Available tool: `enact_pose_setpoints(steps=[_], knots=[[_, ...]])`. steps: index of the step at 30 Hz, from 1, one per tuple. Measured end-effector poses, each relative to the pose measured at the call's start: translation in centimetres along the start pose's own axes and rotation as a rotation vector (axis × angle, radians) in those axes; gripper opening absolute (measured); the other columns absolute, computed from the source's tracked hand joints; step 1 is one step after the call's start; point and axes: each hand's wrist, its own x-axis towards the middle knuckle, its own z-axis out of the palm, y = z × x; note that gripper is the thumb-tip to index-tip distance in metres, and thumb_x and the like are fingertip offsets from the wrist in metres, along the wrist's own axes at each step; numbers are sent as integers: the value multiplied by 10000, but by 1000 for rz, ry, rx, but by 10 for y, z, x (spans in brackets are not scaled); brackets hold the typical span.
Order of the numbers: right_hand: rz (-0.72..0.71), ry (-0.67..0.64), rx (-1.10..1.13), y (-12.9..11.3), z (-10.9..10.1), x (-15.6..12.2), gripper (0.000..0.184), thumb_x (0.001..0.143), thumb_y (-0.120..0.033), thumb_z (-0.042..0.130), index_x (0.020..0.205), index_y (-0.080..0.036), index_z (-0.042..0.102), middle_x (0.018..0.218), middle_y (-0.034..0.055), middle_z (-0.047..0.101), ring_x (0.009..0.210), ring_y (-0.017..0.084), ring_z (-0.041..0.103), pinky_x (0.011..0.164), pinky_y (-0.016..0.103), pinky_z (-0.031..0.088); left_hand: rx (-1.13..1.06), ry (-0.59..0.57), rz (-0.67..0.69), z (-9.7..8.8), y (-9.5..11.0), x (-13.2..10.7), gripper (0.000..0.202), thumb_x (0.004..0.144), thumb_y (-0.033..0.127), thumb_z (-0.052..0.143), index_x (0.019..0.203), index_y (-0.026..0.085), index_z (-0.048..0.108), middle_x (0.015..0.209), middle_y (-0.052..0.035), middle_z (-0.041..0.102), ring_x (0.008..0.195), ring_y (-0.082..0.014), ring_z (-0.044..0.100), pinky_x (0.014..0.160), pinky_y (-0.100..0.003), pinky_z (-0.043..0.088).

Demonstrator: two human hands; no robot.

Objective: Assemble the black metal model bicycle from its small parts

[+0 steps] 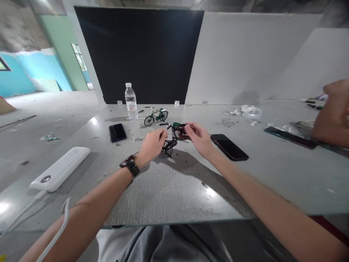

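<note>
A small black model bicycle (171,143) with red on one wheel is tilted between my two hands, over the middle of the table. My left hand (153,144) is closed at its left side, thumb and fingers drawn together by the frame; the exact part gripped is hidden. On the other side, the fingers of my right hand (200,139) pinch the rim of the red-tinged wheel (181,133). Behind it stands a green model bicycle (156,116), upright and touched by neither hand.
A water bottle (131,102) stands near the black panel (141,54). Phones lie at left (117,132) and right (229,147). A white power bank (61,169) with a cable sits on the left. Another person's hand (334,116) is at far right, beside a dark flat strip (290,138).
</note>
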Motion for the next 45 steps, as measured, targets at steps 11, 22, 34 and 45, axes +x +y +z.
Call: enact_pose_setpoints(steps=[11,22,34,45], knots=[[-318,67,-296,-16,0,-11,270,988,-464,640,1156,-302,775,1170,55,773,1084,273,717,955,434,580,-193,105,49,2,-5,1,241,1056,251,487,888,195,651,927,-50,747,855,-184,665,794,-310,486],[-710,92,-448,-20,10,-17,305,983,-243,678,1276,-320,713,1159,36,779,1044,229,744,959,414,617,-452,183,82,10,-27,9,187,985,268,613,912,183,762,995,-83,778,916,-212,703,813,-326,528],[-71,-111,-107,-5,4,-7,381,905,-485,728,1199,-244,747,1099,96,775,974,279,732,890,490,619,-292,107,53,1,-19,6,249,1027,318,566,975,198,778,973,-54,794,872,-198,695,784,-316,516],[225,27,321,-3,5,-1,374,748,-432,866,1037,-219,762,997,64,755,930,234,702,886,455,625,-481,-57,-64,2,-16,9,273,944,425,691,1059,178,682,1060,-85,754,910,-203,705,785,-326,534]])
